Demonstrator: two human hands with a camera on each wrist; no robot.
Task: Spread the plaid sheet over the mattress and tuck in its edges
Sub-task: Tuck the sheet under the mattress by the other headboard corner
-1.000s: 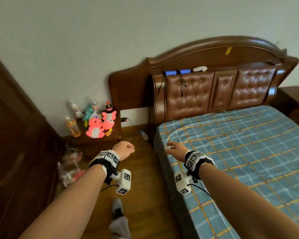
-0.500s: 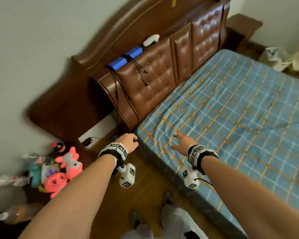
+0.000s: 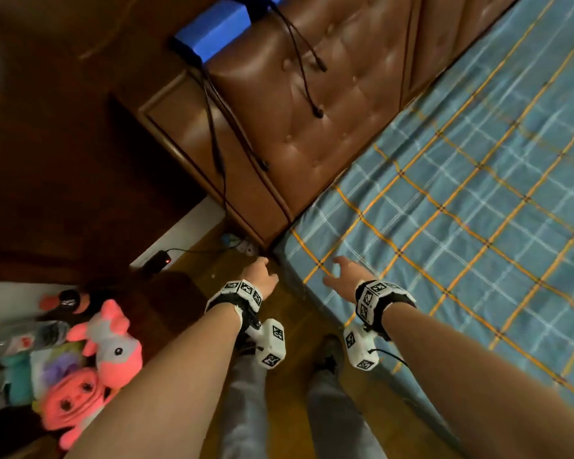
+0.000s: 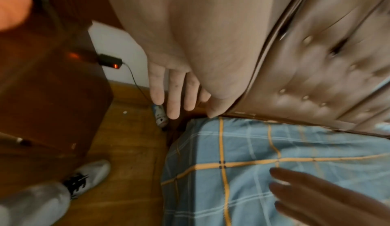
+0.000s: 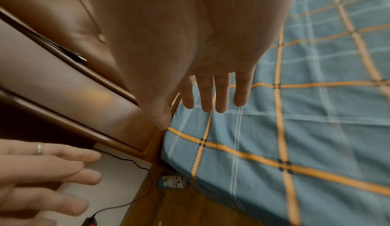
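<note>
The blue plaid sheet (image 3: 461, 200) with orange lines lies spread over the mattress, reaching the padded brown headboard (image 3: 312, 104). Its corner (image 4: 200, 129) hangs down the mattress side beside the headboard. My left hand (image 3: 260, 274) hovers over the floor just left of that corner, fingers straight and holding nothing (image 4: 168, 93). My right hand (image 3: 342, 273) is above the sheet near the same corner, fingers spread and empty (image 5: 213, 93). Whether it touches the fabric I cannot tell.
A wooden nightstand (image 3: 166, 293) stands at left with pink plush toys (image 3: 110, 346) and bottles. Cables (image 3: 299, 54) dangle over the headboard from blue boxes (image 3: 212, 31). A charger with a red light (image 3: 158, 260) and a small object (image 4: 160, 116) lie on the wooden floor.
The head view has swung down and closer to the bed's head corner. Both hands have moved forward toward that corner; the left hand's fingers have straightened from a loose curl.
</note>
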